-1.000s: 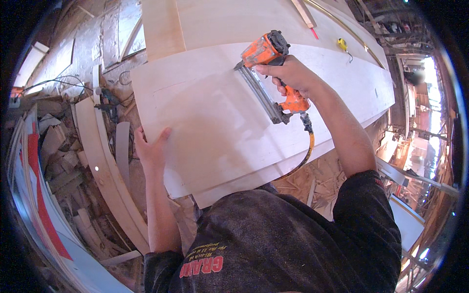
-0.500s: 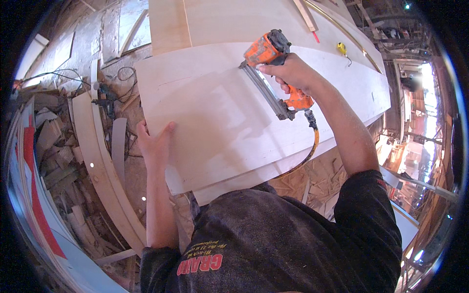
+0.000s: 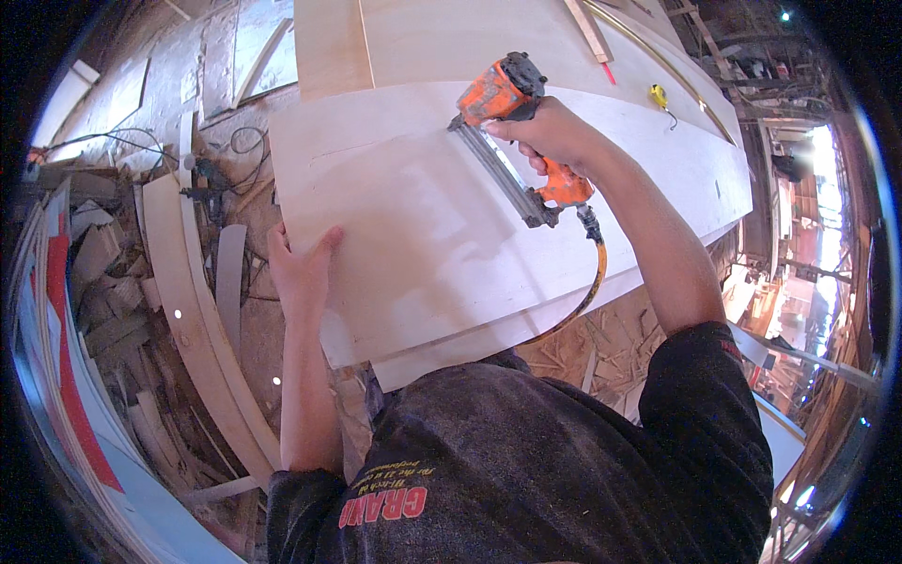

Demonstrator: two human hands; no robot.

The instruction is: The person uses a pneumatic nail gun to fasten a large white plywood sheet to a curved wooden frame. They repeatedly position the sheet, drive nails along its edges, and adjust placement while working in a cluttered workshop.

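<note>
My right hand [image 3: 554, 137] is wrapped round the grip of an orange nail gun [image 3: 496, 92] with a long grey magazine. The gun is held over a pale plywood sheet [image 3: 395, 291]; whether its nose touches the wood, I cannot tell. A yellow air hose [image 3: 599, 268] runs from the bottom of the grip down past the sheet's near edge. At the sheet's left edge, my left hand [image 3: 303, 263] grips the wood with the thumb lying on top; some fingers are hidden beyond the edge. Another sheet [image 3: 413, 368] shows beneath, sticking out at the near side.
A yellow tape measure [image 3: 659, 96] and a wooden strip [image 3: 588, 30] lie at the far right of the sheets. Long curved boards [image 3: 178, 282] and heaped wood scraps [image 3: 113, 310] fill the left floor. A dark power tool [image 3: 209, 183] with cables sits beyond them.
The nail gun and my right hand have shifted slightly left. My left hand stays at the sheet's edge, and the whole view has moved a little.
</note>
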